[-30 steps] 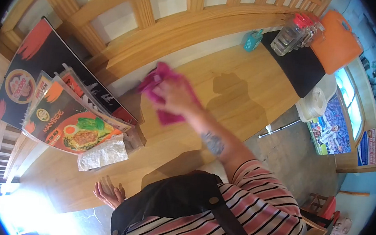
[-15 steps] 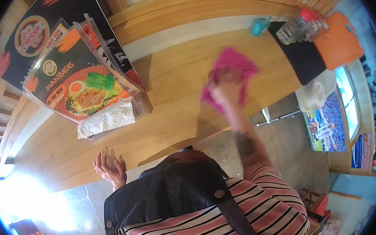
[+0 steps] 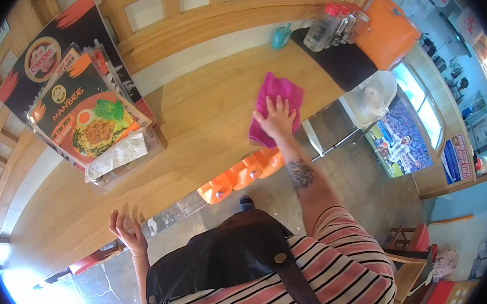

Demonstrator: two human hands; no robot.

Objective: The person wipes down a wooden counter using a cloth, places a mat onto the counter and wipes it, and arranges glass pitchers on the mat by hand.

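Light wood was seen across the tabletop [image 3: 201,103]. At left, menus [image 3: 89,114] and white tissue [image 3: 117,156] were stacked together. By the near edge, the left hand [image 3: 128,233] was held half-open, empty; a magenta cloth [image 3: 271,88] was covered by the spread right hand [image 3: 277,119]. Beyond, red-lidded jugs [image 3: 322,32], contents indistinct, were lined up on a black mat [image 3: 342,65].

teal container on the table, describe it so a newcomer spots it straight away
Follow the wooden table to the black mat at one end. Beside the mat stands the small teal container, its solid colour setting it apart from the clear, red-lidded bottles.
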